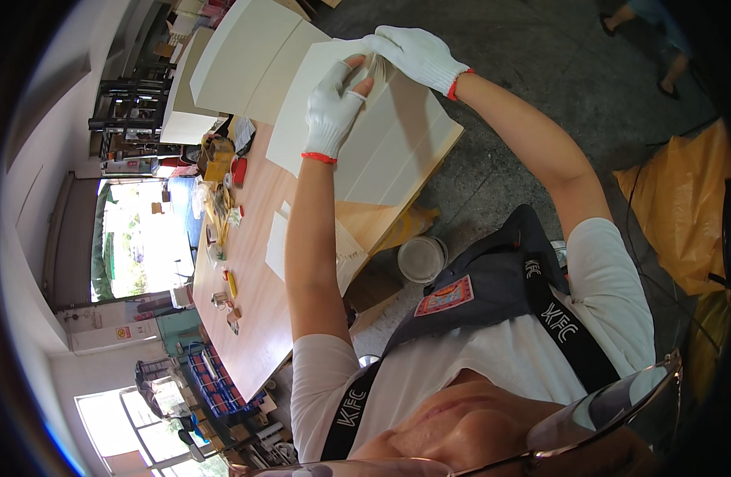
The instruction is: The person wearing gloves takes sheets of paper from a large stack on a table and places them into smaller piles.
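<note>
Sheets of pale card [399,145], stacked at the far part of the wood-topped bench [258,326], overlap its right edge; their upper layers curve and fan out between the two hands. Left hand [332,111], in a white glove with a red cuff: wrist nearly in line with the forearm, which reaches almost straight over the bench; the thumb and one fingertip, both bare, stand apart at the fanned edge, and whether they clamp any sheets cannot be told. Right hand [421,57], gloved alike: palm turned down, fingers together and bent over the far edge of the fanned sheets; their undersides are hidden, so their grip cannot be told. The right elbow is bent, the forearm slanting inward from outside the bench's right edge. Beyond and to the left lies a second stack of card [258,60]. Smaller sheets [278,246] rest nearer, partly behind the left forearm. Along the bench's left edge lie a red tape roll [238,172] and a yellow tool [231,283]. Beside the right edge, on the floor, stands a white bucket [421,259].
</note>
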A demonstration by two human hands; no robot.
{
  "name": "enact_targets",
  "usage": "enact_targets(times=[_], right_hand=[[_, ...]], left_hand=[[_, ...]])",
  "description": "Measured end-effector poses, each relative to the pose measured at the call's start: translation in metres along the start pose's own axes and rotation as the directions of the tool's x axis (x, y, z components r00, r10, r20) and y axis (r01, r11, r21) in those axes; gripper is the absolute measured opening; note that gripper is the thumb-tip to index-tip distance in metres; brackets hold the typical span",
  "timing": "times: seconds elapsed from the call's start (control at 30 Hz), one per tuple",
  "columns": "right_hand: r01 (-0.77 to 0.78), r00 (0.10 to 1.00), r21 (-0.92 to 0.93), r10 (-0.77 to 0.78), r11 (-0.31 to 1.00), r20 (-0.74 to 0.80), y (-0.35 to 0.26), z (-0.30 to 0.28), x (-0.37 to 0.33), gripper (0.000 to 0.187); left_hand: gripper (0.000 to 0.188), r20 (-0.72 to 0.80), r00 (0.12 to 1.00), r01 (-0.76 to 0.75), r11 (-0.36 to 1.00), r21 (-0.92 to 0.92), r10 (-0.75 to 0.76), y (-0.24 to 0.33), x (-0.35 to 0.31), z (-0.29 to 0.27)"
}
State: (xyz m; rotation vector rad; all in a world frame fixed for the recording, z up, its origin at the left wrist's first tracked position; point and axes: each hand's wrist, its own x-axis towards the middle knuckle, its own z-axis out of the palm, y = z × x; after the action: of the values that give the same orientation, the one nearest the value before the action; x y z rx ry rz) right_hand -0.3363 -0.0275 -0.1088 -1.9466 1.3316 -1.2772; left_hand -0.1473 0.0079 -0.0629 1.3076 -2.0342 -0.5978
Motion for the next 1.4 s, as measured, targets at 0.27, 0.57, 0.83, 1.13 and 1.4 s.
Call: enact_targets(times=[0.27,0.57,0.83,1.13,1.4], right_hand=[[0.051,0.999,-0.08,-0.052,0.996,-0.011,0.003,0.004,0.001,0.043],[0.059,0.998,-0.071,-0.06,0.996,-0.015,0.007,0.006,0.002,0.042],[0.012,0.995,-0.235,0.012,0.972,0.101,-0.008,-0.023,-0.005,0.048],[0.434,0.891,-0.541,-0.431,0.72,0.141,0.002,-0.025,0.004,0.03],[-0.061,0.992,0.021,0.058,0.998,0.108,-0.005,-0.013,0.001,0.041]], left_hand=[[0.027,-0.036,0.998,-0.046,0.975,0.216,0.055,0.008,-0.002,0.0],[0.033,0.032,0.995,0.091,0.985,0.147,-0.097,0.007,-0.002,0.001],[0.024,-0.2,0.95,-0.181,0.945,0.272,0.24,0.01,-0.006,0.007],[0.022,-0.019,0.999,-0.024,0.979,0.202,0.028,0.02,-0.006,0.001],[0.022,0.004,1.0,0.012,0.988,0.155,-0.012,0.023,-0.007,0.001]])
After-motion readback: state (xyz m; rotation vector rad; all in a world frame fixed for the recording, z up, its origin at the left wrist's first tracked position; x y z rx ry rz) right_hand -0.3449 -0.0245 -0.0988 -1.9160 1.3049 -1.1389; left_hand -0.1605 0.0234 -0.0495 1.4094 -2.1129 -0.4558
